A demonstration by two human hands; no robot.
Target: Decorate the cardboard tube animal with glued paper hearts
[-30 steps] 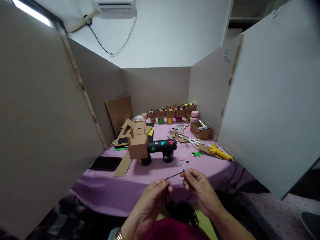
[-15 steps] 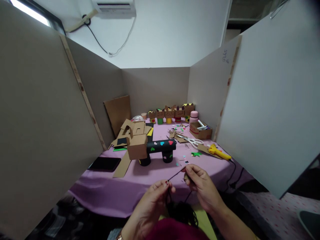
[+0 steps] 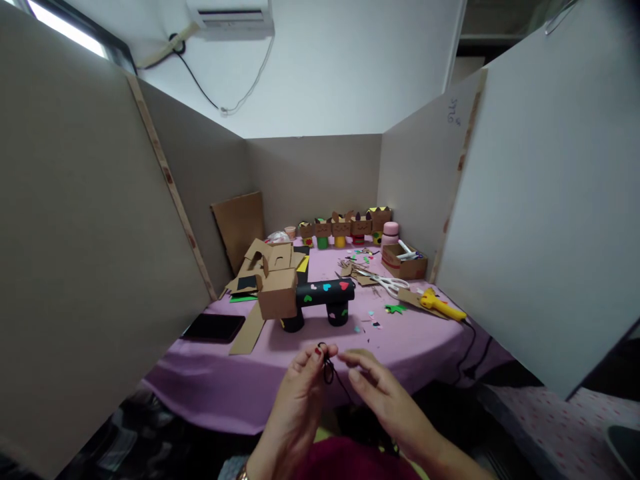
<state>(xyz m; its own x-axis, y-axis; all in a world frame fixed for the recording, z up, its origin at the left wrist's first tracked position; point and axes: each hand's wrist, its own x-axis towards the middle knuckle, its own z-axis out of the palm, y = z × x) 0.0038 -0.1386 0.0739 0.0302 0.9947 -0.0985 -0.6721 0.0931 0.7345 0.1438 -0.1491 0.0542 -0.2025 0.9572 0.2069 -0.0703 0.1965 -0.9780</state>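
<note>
Low in front of the table edge, my left hand [image 3: 299, 395] pinches a looped black cord [image 3: 329, 372] between thumb and fingertips. One strand of the cord runs down to the right toward my lap. Just right of it, my right hand [image 3: 383, 393] has its fingers stretched out and apart, with nothing visible in them. Beyond both hands stands a cardboard animal figure: a brown box head [image 3: 277, 295] joined to a black tube body [image 3: 325, 292] with colored hearts, on short black legs. The cord's lower end is hard to make out against dark fabric.
A tablet-like black device [image 3: 214, 327] and cut cardboard [image 3: 249, 331] lie at left. On the right are a yellow glue gun [image 3: 443, 307] with its cable, white scissors [image 3: 391, 285] and a box of tools [image 3: 404, 265]. Several decorated cardboard figures [image 3: 341, 230] line the back.
The cord was stretched between both hands; now it hangs looped from my left hand. My right hand has let go and opened, its fingertips moving left and lower.
</note>
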